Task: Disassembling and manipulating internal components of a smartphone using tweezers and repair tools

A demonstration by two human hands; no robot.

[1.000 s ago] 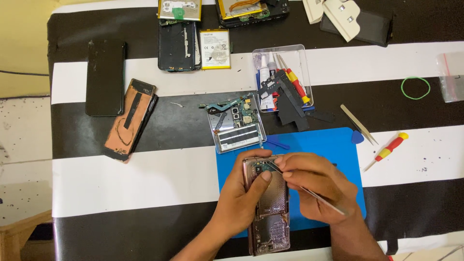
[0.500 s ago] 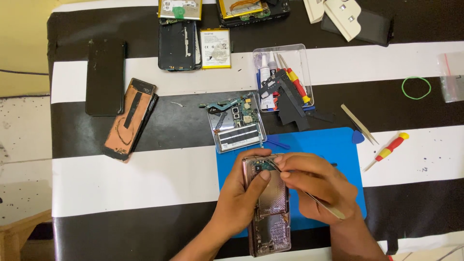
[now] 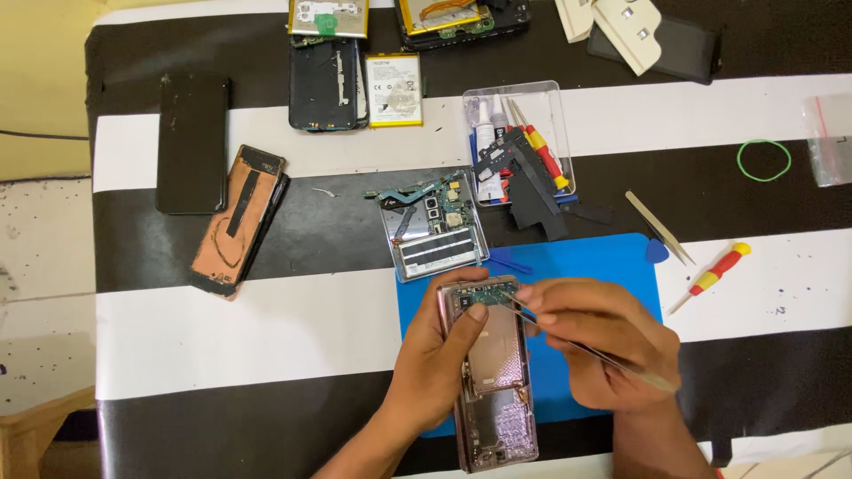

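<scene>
An opened phone (image 3: 497, 381) with its back cover off lies on a blue work mat (image 3: 612, 257). My left hand (image 3: 435, 372) grips the phone's left side, thumb resting on the inner parts near the top. My right hand (image 3: 603, 341) holds thin metal tweezers (image 3: 612, 355), their tips reaching into the phone's upper end by the small circuit board.
A small clear tray with phone parts (image 3: 435, 226) sits just above the mat. A clear box of tools (image 3: 519, 142), spare tweezers (image 3: 661, 228), a red-and-yellow screwdriver (image 3: 714, 273), a green rubber band (image 3: 763, 160) and several dismantled phones (image 3: 235, 217) lie on the striped table.
The tweezers' tips have shifted slightly at the top of the phone. Both hands stay in nearly the same place.
</scene>
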